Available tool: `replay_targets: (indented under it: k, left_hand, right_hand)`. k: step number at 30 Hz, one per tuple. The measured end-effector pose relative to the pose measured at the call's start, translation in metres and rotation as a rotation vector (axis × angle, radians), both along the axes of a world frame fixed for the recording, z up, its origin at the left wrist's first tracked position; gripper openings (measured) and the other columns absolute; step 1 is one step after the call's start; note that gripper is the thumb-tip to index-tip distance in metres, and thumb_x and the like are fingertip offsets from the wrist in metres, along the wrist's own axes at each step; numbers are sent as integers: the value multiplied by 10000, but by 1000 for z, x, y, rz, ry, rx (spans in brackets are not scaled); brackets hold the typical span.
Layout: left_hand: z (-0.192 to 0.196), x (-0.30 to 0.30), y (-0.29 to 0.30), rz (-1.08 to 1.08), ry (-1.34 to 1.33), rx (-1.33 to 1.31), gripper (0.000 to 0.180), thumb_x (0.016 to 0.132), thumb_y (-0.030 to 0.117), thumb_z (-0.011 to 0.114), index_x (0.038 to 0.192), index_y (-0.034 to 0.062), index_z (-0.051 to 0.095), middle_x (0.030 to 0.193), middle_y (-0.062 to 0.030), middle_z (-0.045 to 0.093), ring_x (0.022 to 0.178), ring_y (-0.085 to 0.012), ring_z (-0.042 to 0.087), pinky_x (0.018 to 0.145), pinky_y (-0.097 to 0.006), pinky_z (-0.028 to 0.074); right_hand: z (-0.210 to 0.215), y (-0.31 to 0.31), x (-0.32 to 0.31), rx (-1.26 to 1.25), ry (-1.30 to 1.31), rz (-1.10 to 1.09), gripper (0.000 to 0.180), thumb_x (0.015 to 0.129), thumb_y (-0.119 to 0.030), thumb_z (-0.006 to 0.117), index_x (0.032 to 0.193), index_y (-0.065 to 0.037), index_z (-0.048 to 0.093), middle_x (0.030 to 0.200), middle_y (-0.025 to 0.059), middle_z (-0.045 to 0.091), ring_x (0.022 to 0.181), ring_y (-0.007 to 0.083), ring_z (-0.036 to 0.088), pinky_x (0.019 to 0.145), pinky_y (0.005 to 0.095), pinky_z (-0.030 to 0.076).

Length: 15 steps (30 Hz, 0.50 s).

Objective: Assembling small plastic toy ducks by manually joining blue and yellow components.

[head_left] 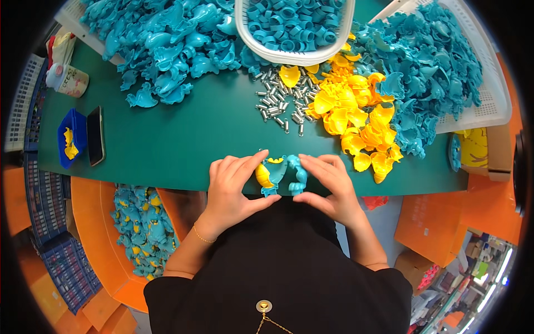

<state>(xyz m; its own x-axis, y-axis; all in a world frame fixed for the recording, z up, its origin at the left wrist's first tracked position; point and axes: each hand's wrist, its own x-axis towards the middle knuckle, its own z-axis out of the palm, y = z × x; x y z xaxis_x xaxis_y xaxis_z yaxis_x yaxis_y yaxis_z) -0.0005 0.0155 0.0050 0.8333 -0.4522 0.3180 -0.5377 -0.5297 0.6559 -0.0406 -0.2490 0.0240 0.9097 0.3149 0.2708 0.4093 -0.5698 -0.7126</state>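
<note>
Toy halves (281, 175), both hands' grip closed

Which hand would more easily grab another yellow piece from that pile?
Probably the right hand: the yellow pile lies up and to its right, while the left hand sits farther away across the toy.

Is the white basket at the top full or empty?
Full: the white basket is heaped to its rim with small blue rings.

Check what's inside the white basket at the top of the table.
The white basket holds small blue plastic rings, heaped together. Its bottom is covered by them, and its far side is out of frame.
</note>
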Motion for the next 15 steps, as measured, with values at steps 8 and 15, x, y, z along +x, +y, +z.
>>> replay_targets:
  k: [8, 15]
  left_hand:
    - [-5, -2, -3, 42, 41, -19, 951, 575, 274, 949, 1452, 143, 607, 1156, -12, 707, 1007, -208, 622, 945, -380, 403]
    - [-7, -2, -3, 40, 6, -30, 952, 575, 261, 933, 1456, 125, 599, 1142, -7, 704, 996, -205, 623, 931, -384, 409]
  right_hand:
    - [-7, 25, 13, -27, -86, 112, 774, 713, -314, 932, 1382, -37, 659, 1411, 107, 686, 1063, 316, 611, 954, 404, 518]
    - [-8, 32, 13, -91, -125, 100, 752, 747, -333, 898, 1406, -69, 650, 1415, 65, 682, 1063, 297, 642, 854, 403, 540]
